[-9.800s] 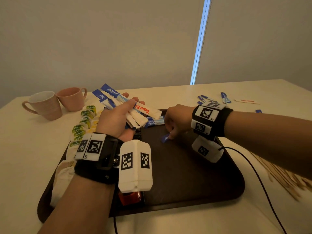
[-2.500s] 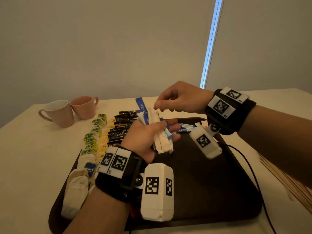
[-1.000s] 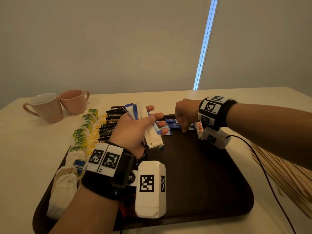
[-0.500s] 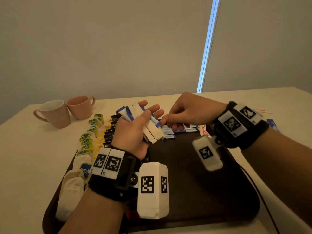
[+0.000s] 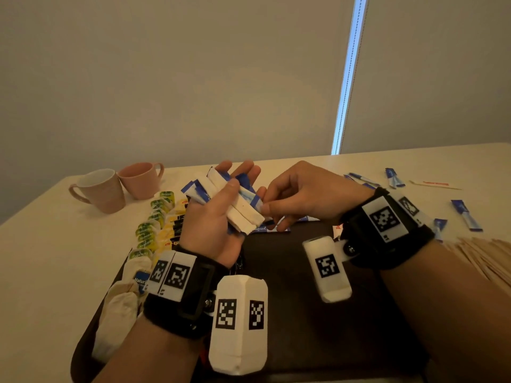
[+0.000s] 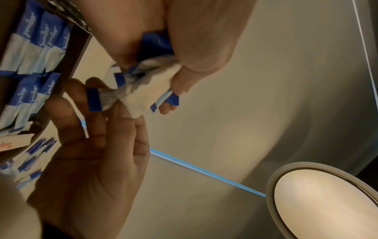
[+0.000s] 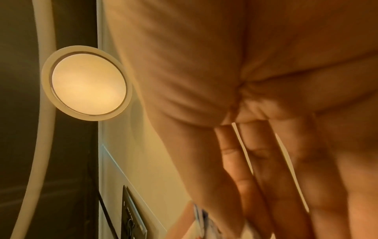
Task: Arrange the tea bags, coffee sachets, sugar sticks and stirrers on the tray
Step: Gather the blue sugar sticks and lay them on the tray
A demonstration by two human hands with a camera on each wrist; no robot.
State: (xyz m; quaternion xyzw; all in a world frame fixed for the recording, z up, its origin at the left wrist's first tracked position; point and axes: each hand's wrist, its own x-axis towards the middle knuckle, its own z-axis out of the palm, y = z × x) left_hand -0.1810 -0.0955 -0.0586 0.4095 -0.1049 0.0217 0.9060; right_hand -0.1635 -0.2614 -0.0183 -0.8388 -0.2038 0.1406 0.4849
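Observation:
My left hand (image 5: 221,214) holds a bundle of blue-and-white sugar sticks (image 5: 235,205) above the far edge of the dark tray (image 5: 304,327), thumb pressed across them. My right hand (image 5: 293,200) pinches the end of one stick (image 6: 96,100) in that bundle with thumb and forefinger. More sugar sticks (image 6: 30,53) lie in a row along the tray's far edge. Tea bags (image 5: 154,225) and dark coffee sachets (image 5: 177,230) line the tray's left side. Wooden stirrers (image 5: 486,258) lie on the table to the right of the tray.
Two pink mugs (image 5: 102,189) stand at the table's far left. Loose sugar sticks (image 5: 467,214) lie scattered on the table at the far right. White pouches (image 5: 119,308) sit at the tray's near left. A cable runs by the right wrist.
My right hand came back from the row on the tray to the bundle and now pinches one stick. My left hand has stayed raised with the bundle.

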